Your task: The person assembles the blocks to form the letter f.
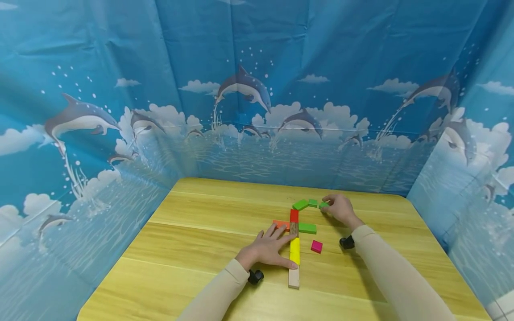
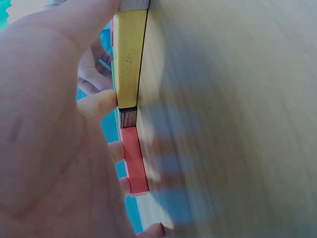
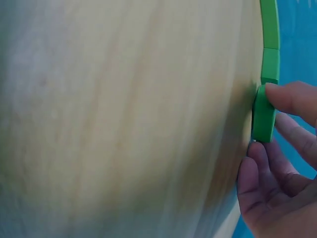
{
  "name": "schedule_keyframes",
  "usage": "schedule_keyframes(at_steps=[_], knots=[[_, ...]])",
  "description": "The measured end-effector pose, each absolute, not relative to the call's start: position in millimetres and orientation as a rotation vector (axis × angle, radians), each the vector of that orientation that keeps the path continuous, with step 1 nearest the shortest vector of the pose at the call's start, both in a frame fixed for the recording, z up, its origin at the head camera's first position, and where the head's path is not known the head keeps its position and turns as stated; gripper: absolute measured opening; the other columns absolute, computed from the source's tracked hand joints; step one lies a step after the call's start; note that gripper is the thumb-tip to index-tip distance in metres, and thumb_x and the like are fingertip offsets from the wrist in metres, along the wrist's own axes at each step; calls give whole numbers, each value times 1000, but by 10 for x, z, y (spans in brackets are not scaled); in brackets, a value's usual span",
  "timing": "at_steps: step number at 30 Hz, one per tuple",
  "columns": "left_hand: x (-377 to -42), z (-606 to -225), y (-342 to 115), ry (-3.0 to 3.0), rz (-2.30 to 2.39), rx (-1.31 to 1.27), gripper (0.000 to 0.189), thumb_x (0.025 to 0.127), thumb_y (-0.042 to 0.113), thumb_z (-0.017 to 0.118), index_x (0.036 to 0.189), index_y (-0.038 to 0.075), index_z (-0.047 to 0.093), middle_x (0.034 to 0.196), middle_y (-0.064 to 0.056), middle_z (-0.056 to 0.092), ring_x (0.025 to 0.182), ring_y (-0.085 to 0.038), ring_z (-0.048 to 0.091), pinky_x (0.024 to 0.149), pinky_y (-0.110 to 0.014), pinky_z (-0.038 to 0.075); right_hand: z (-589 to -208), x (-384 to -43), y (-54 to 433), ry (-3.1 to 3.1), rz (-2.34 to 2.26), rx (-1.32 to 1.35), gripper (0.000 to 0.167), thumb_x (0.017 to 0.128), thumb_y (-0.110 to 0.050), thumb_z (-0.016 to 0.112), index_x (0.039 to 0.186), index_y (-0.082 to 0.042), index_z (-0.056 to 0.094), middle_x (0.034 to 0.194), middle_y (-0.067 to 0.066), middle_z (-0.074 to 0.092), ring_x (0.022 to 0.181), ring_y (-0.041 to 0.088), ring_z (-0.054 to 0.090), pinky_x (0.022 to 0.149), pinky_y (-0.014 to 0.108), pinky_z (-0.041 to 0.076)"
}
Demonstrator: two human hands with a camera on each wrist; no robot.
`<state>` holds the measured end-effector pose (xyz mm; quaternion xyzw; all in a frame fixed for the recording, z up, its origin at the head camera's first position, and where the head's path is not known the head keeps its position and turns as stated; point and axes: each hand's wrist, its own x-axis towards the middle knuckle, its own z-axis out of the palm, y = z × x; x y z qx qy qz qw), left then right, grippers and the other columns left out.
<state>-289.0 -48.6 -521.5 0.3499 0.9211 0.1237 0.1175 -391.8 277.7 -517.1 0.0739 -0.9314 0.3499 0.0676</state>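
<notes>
My right hand [image 1: 340, 208] pinches a green block [image 3: 264, 116] between thumb and fingers. In the right wrist view this block stands at the end of a curved row, beside a small green block [image 3: 270, 64]. My left hand [image 1: 270, 249] lies with fingers spread over a straight column. Its thumb reaches the pale wooden block [image 1: 294, 278], its index finger the far end of the yellow block [image 2: 130, 59], and other fingers the orange block [image 2: 133, 158]. A dark brown block [image 1: 294, 229] and a red block [image 1: 294, 216] continue the column away from me.
A longer green block [image 1: 307, 228] sticks out right of the brown one. The magenta block [image 1: 317, 246] lies apart, right of the column. Another green block [image 1: 300, 204] starts the curve near the red one. A dolphin-print curtain [image 1: 257, 133] surrounds the wooden table [image 1: 180, 249].
</notes>
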Motion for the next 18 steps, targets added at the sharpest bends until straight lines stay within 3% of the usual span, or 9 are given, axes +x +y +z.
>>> schedule_keyframes(at_steps=[18], knots=[[-2910, -5231, -488, 2697, 378, 1033, 95, 82, 82, 54, 161, 43, 18, 169, 1, 4, 154, -29, -5, 117, -64, 11, -5226, -3982, 2746, -2848, 1013, 186, 46, 91, -15, 76, 131, 4, 63, 117, 24, 65, 104, 39, 60, 80, 49, 54]])
